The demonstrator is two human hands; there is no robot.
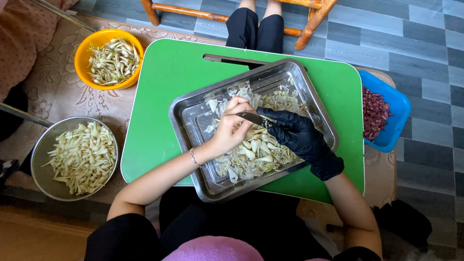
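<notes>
A steel tray [193, 104] rests tilted on a green lap table [159, 87] and holds a heap of pale peeled florets and petal scraps [256, 154]. My left hand [232, 126], bare with a thin bracelet, pinches a small floret over the heap. My right hand [302, 137], in a black glove, grips a small knife [255, 118] whose blade meets the piece at my left fingertips.
A yellow bowl [82, 53] of unpeeled florets sits at the far left. A metal sieve [41, 145] with peeled white pieces lies at the left. A blue tub [398, 108] of dark red petals stands right of the table. Wooden chair legs [309, 29] and another person's legs [256, 26] are beyond.
</notes>
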